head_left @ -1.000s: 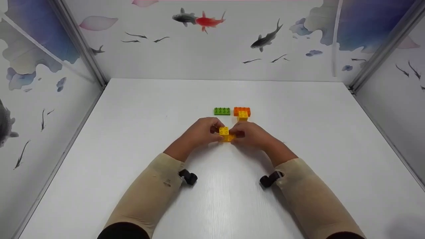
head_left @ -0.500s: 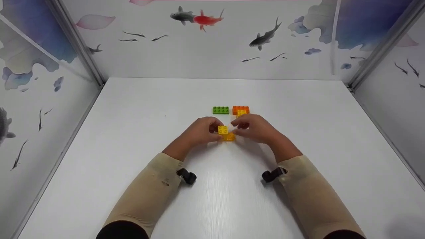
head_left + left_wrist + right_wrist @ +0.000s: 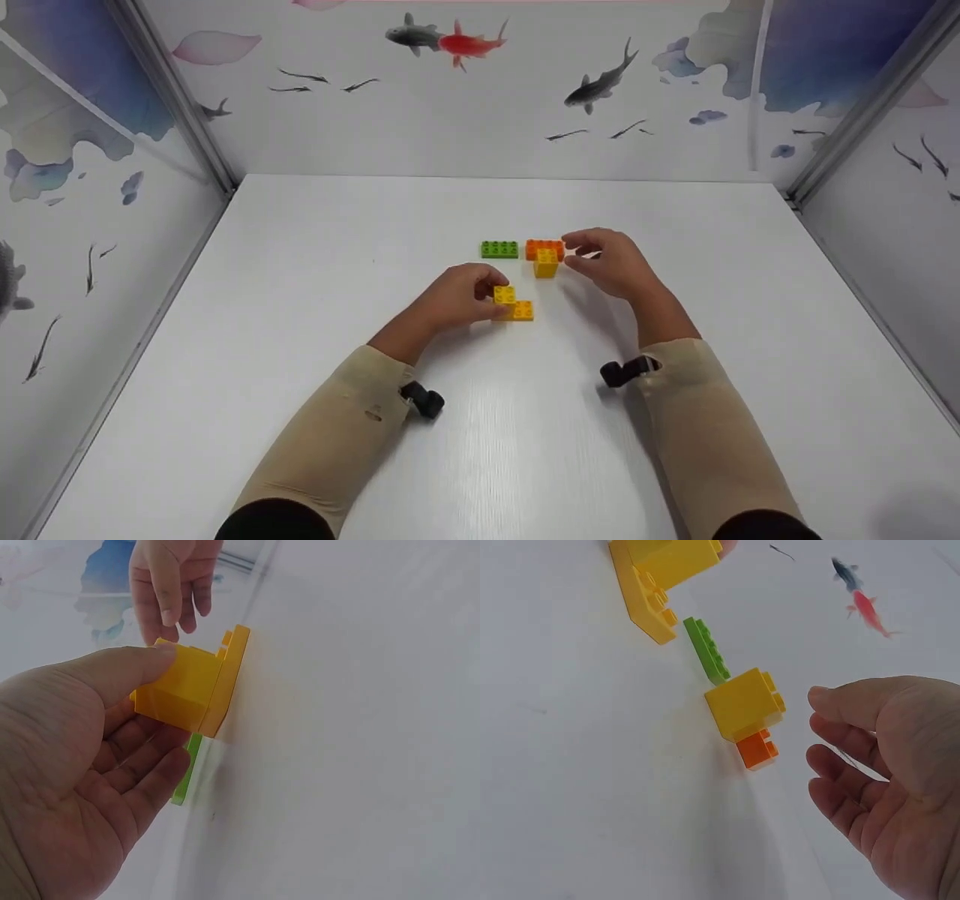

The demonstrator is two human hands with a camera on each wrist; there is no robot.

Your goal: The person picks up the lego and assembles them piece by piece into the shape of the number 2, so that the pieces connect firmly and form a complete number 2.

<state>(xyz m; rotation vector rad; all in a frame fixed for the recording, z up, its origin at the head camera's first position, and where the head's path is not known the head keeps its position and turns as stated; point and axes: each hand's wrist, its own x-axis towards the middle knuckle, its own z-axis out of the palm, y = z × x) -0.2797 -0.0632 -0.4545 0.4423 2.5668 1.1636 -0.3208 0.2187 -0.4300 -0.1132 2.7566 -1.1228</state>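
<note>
My left hand (image 3: 459, 295) pinches a tall yellow toy block (image 3: 504, 295) between thumb and fingers. That block is joined on top of the left part of a flat yellow brick (image 3: 523, 310), whose studs show on the right. In the left wrist view the thumb presses the side of the yellow block (image 3: 180, 679). My right hand (image 3: 613, 262) has its fingers spread and holds nothing, just right of an orange brick (image 3: 533, 247) and a second yellow block (image 3: 546, 268). In the right wrist view a gap shows between that second block (image 3: 742, 703) and the fingertips.
A flat green brick (image 3: 499, 250) lies left of the orange one on the white table (image 3: 360, 225). Panels painted with fish (image 3: 469, 45) stand at the back and sides. A small black camera (image 3: 424, 400) sits on each wrist.
My right hand has left the flat yellow brick and moved away and to the right, beside the orange brick. The second yellow block is now fully uncovered. My left hand stays in place.
</note>
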